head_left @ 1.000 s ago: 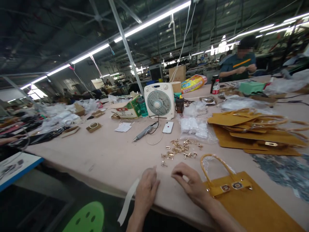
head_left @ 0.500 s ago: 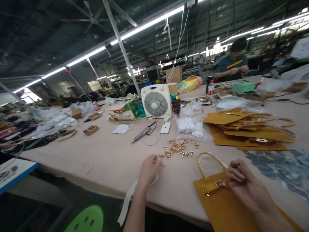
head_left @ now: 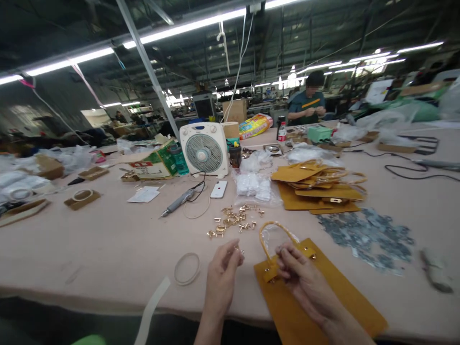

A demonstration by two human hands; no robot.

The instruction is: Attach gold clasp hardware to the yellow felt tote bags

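Note:
A mustard-yellow bag (head_left: 316,292) with a looped handle (head_left: 268,230) lies flat at the table's near edge. My right hand (head_left: 298,270) rests on its top strap, fingers curled round the strap near a gold fitting. My left hand (head_left: 223,273) is just left of the bag, fingertips pinched on a small gold metal piece (head_left: 239,250). A scatter of gold fittings (head_left: 233,220) lies just beyond both hands. A clear tape ring (head_left: 187,268) sits left of my left hand.
A stack of yellow bags (head_left: 319,184) lies at centre right, grey scraps (head_left: 366,235) beside it. A white fan (head_left: 204,151), phone (head_left: 218,189), pen tool (head_left: 178,203) and plastic packets (head_left: 253,187) sit further back. A person (head_left: 307,103) works at the far end.
My left hand came back from the pile with a gold piece pinched in it. My right hand shifted along the bag's strap. The view swung right and the tape ring is uncovered.

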